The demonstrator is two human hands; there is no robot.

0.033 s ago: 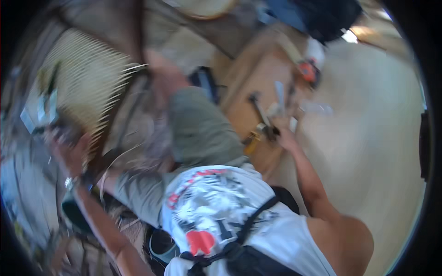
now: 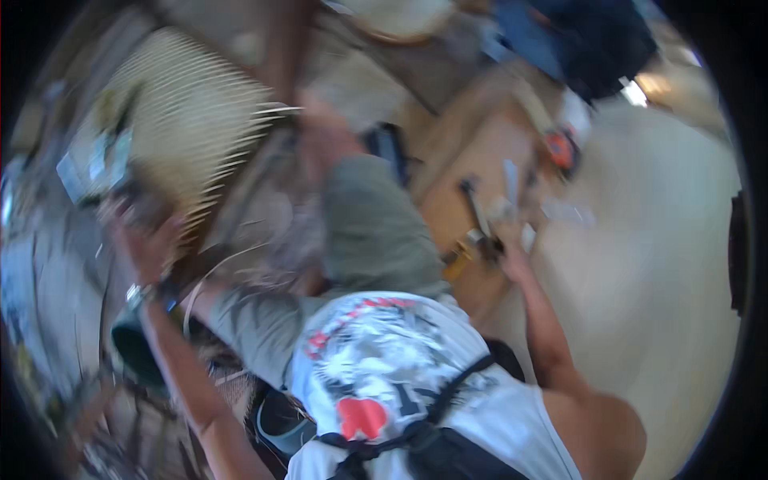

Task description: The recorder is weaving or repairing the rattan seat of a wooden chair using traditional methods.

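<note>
A pale ribbed panel [image 2: 196, 104] is seen at left and a brown board [image 2: 438, 200] at right; the left hand [image 2: 148, 240] is placed by the panel's lower edge, the right hand [image 2: 512, 250] beside a hammer-like tool [image 2: 476, 210] and a yellow tool [image 2: 456, 262]. Whether either hand's blurred fingers are open or closed cannot be told. The panel is judged liable to be knocked by the left hand if attention is drawn to the tools.
</note>
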